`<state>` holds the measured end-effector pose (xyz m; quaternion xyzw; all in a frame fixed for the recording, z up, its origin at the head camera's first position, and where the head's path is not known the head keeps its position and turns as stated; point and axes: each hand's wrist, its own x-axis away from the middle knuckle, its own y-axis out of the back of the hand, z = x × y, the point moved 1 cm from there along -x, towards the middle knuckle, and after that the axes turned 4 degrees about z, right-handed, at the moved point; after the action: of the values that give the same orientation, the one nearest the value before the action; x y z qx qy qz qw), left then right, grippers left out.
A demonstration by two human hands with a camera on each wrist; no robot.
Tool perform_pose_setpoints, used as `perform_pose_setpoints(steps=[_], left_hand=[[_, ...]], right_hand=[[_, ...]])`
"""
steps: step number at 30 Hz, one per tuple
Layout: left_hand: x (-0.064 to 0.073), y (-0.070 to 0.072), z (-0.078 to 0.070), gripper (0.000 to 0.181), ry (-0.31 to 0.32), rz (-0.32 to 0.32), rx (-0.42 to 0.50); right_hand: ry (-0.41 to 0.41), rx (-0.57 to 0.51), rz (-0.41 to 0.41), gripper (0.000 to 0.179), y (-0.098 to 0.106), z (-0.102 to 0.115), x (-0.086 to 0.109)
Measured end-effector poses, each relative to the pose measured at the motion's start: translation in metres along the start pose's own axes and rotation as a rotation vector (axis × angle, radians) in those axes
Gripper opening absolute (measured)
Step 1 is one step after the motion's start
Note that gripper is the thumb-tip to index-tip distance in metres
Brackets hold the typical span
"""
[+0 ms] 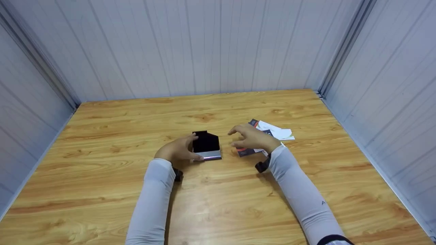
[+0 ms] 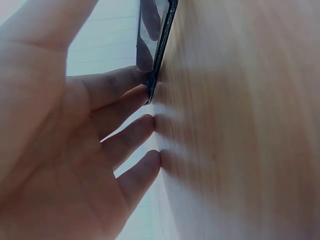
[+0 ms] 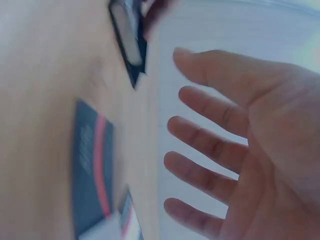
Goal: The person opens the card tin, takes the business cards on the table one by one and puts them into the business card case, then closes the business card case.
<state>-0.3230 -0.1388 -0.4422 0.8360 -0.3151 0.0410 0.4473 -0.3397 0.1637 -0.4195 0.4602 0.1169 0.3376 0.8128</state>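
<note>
A business card case (image 1: 207, 144), black inside with a silver band along its near side, lies open near the table's middle. My left hand (image 1: 175, 148) grips its left end, thumb at the silver band and fingertips along the left edge. In the left wrist view, two fingers (image 2: 122, 80) meet the case's dark edge, while the other fingertips come down at the tabletop. My right hand (image 1: 255, 137) hovers to the right with fingers spread and nothing between them. Beneath it lie dark cards (image 1: 246, 153) with a red stripe, partly hidden by the hand.
White paper pieces (image 1: 277, 131) overlap the dark cards on the right. The wood-grain table (image 1: 211, 200) is bounded by pale panel walls (image 1: 204, 47) at the back and both sides. Grey sleeves cover both forearms, with a dark camera strap at each wrist.
</note>
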Motion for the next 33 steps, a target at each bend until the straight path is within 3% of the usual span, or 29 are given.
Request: perform_pose_setpoints(steps=[6,12,19,26,33], left_hand=[[0.0,0.001,-0.002,0.101,-0.015,-0.001,-0.002],[-0.001,0.003,-0.002,0.102,-0.018,-0.004,-0.005],[-0.001,0.0,-0.001,0.102,-0.013,0.005,-0.003],[-0.002,-0.001,-0.001,0.101,0.002,-0.006,0.012],[-0.002,-0.001,-0.003,0.102,0.003,-0.01,0.006]], right_hand=[[-0.058,0.007,-0.04,0.046,0.025,-0.015,0.02],[-0.172,-0.067,-0.048,0.049,0.04,-0.03,0.039],[-0.296,-0.109,-0.042,0.051,0.044,-0.045,0.051],[-0.459,-0.037,0.01,0.053,0.046,-0.058,0.06],[-0.524,-0.02,0.034,0.058,0.046,-0.067,0.065]])
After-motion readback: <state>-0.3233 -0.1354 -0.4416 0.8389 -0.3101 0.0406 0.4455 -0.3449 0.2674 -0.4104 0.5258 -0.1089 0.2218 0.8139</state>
